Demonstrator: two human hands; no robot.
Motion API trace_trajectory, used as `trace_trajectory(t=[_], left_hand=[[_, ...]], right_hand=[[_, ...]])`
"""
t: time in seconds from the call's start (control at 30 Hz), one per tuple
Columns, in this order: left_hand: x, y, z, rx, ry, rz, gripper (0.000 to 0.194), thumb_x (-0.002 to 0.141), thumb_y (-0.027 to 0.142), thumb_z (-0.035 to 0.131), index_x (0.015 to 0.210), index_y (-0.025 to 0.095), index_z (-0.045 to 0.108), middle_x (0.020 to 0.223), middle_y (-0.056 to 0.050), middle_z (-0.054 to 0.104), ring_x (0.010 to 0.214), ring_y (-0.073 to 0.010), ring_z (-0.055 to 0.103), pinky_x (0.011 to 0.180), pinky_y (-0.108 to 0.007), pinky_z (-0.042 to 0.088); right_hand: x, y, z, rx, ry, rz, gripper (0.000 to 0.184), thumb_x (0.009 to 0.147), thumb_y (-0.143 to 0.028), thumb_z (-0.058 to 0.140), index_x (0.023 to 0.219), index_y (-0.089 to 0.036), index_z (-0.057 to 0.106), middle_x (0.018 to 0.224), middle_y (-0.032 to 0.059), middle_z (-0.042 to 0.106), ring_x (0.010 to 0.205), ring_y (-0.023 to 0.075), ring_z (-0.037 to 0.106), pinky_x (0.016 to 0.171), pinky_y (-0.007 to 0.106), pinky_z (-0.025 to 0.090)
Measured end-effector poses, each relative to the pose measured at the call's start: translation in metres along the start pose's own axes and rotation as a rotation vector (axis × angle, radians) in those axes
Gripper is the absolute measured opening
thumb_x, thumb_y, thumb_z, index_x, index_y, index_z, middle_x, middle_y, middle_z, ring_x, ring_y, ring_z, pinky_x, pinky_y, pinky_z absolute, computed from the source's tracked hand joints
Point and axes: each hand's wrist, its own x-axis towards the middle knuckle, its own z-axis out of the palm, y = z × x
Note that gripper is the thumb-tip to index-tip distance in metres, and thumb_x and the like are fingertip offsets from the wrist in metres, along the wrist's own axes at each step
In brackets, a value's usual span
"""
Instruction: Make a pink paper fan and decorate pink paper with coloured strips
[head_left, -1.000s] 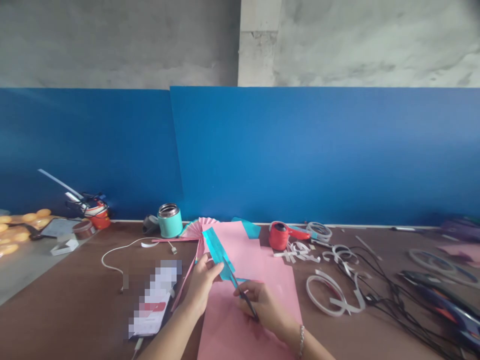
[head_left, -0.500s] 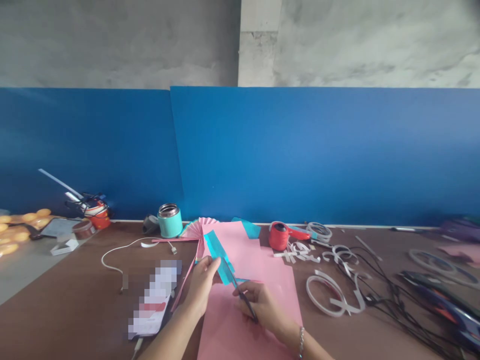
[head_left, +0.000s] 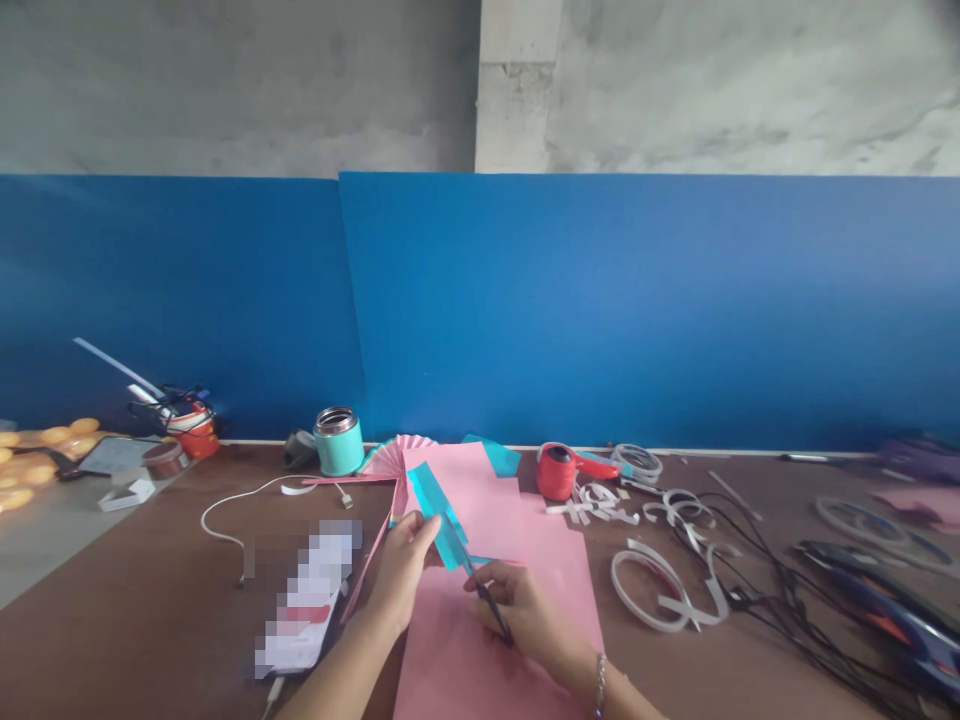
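Left hand tight on turquoise paper, near left edge of pink sheet, right hand around scissors, slim gap between.

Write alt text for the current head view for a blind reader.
A left hand holds turquoise paper while the right hand holds dark-handled scissors at it, above pink paper sheets on a brown table. A lidless turquoise flask stands behind.

A turquoise paper strip, pinched by the left fingers, slants away beyond them. Dark-handled scissors sit in the right fingers, blades against the strip.
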Motion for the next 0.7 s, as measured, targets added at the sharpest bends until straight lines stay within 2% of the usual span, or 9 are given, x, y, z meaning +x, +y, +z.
trace_trajectory(t=[0.1, 0.2, 0.5, 0.7], left_hand=[[0.0008, -0.0002, -0.0005, 0.011, -0.049, 0.000, 0.034, 0.066, 0.046, 0.068, 0.062, 0.019, 0.048, 0.055, 0.005, 0.050, 0.054, -0.0128, 0.050, 0.055, -0.024, 0.041], [-0.0008, 0.0032, 0.0016, -0.001, -0.045, -0.019, 0.035, 0.066, 0.044, 0.068, 0.060, 0.020, 0.043, 0.053, 0.008, 0.044, 0.051, -0.0111, 0.046, 0.053, -0.023, 0.040], [-0.0043, 0.0092, 0.0053, -0.053, -0.071, -0.036, 0.033, 0.063, 0.043, 0.069, 0.061, 0.020, 0.047, 0.056, 0.006, 0.049, 0.054, -0.0123, 0.049, 0.055, -0.024, 0.042], [-0.0060, 0.0075, 0.0059, 0.007, -0.066, -0.046, 0.033, 0.066, 0.041, 0.068, 0.059, 0.020, 0.044, 0.053, 0.008, 0.044, 0.050, -0.0098, 0.044, 0.051, -0.022, 0.037]], right_hand=[[0.0002, -0.0001, -0.0004, 0.004, 0.002, -0.007, 0.030, 0.067, -0.033, 0.062, 0.090, -0.015, 0.061, 0.050, -0.0054, 0.056, 0.041, 0.0091, 0.049, 0.041, 0.019, 0.035], [0.0001, -0.0004, -0.0002, 0.011, 0.008, -0.011, 0.030, 0.066, -0.034, 0.062, 0.089, -0.016, 0.062, 0.049, -0.0058, 0.055, 0.042, 0.0091, 0.049, 0.041, 0.019, 0.035], [0.0001, -0.0002, 0.0003, -0.009, 0.001, -0.019, 0.029, 0.067, -0.035, 0.060, 0.090, -0.016, 0.061, 0.049, -0.0060, 0.055, 0.040, 0.0085, 0.048, 0.040, 0.019, 0.034], [-0.0016, -0.0028, -0.0005, 0.013, 0.009, -0.023, 0.027, 0.068, -0.033, 0.060, 0.090, -0.016, 0.060, 0.052, -0.0056, 0.056, 0.044, 0.0095, 0.052, 0.042, 0.019, 0.037]])
